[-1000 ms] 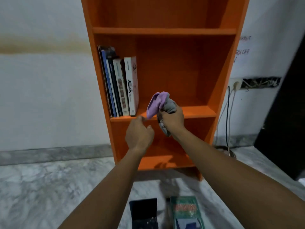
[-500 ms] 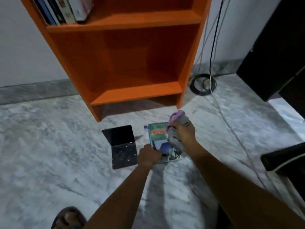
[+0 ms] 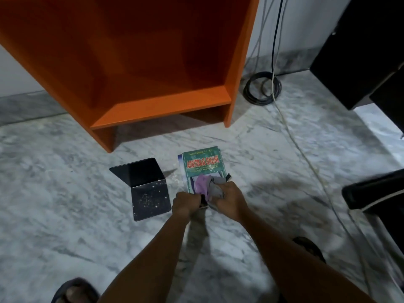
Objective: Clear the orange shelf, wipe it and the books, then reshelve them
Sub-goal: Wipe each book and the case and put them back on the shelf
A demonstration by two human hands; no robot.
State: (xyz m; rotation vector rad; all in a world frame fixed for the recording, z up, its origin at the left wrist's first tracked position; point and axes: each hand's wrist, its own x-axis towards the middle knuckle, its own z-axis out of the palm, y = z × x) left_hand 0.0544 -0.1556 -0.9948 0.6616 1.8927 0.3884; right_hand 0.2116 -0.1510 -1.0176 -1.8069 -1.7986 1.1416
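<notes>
A green book (image 3: 203, 164) titled "Arbitrase Online" lies on top of a small stack on the marble floor, in front of the orange shelf (image 3: 161, 106). My left hand (image 3: 187, 204) grips the near edge of the stack. My right hand (image 3: 228, 199) holds a bunched purple and grey cloth (image 3: 206, 185) pressed onto the lower part of the green cover. The bottom compartment of the shelf holds nothing.
A dark L-shaped metal bookend (image 3: 145, 188) speckled with dust stands on the floor left of the books. A coiled black cable (image 3: 262, 88) and a white cord (image 3: 290, 132) lie right of the shelf. Black furniture (image 3: 360, 51) stands at the right. My sandalled feet (image 3: 74, 291) show at the bottom.
The view dropped from the shelf's middle tier to the floor. Both hands came down to the book stack; the left now grips its near edge and the cloth rests on the green cover.
</notes>
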